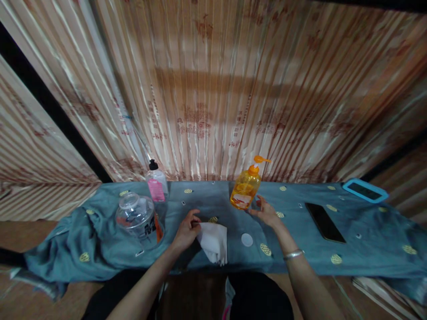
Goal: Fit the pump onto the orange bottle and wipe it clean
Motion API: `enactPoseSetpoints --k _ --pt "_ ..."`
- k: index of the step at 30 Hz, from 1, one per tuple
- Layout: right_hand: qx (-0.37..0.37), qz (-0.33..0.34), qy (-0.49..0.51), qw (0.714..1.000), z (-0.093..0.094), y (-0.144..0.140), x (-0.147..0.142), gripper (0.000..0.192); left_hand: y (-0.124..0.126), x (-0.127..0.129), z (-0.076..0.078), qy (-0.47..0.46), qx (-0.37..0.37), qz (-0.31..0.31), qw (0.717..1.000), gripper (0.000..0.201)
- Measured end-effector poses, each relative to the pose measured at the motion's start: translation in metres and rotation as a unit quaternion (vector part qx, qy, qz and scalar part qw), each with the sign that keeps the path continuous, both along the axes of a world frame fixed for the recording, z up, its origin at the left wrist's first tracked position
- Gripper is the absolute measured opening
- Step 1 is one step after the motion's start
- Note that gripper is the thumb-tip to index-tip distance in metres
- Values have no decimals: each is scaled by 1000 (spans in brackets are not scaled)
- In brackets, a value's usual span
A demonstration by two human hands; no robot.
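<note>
Two hands work over a table covered in blue-grey cloth [300, 258] dotted with small yellow patterns. Nearest, the left hand [185, 232] is closed on a white cloth [213, 242], folded and crumpled, pinching its upper left corner while the rest lies on the table edge. Just right of it sits a small round white lid [247, 239]. The right hand [267, 214], with a silver bangle at the wrist, is open, its fingers spread just beside the base of an orange soap bottle [245, 191]; whether they touch it I cannot tell. The bottle is see-through amber, upright, with an orange pump and a white label. Left stands a clear jar [138, 218], behind it a pink-labelled bottle [156, 183]. Right lie a black phone [325, 221] and a blue-framed tablet [365, 190].
</note>
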State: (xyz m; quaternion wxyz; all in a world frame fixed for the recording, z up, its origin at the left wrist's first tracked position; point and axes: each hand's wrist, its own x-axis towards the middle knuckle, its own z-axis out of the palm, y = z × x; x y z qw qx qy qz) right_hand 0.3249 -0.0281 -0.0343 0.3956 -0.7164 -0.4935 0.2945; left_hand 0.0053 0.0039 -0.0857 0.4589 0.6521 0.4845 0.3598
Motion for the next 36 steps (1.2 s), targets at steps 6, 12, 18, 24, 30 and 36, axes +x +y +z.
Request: enactPoseSetpoints --k 6,12,18,24,30,36 --pt "-33 91 -197 976 20 -58 -52 58 12 1 -8 31 82 -4 996 51" --pt "70 105 -189 974 -18 -72 -113 53 11 -12 -10 153 165 17 974 56" --pt "53 216 -295 929 -38 -80 -156 54 -11 -16 5 180 193 -15 965 61" --pt "-20 224 -335 915 -42 -70 -172 49 -36 -24 28 120 203 -42 971 60" --pt "46 176 -242 953 -53 -55 -166 56 -47 -36 39 50 209 -25 976 56" --pt "67 145 -58 985 -48 -43 -164 69 -44 -46 40 -8 167 -8 986 58"
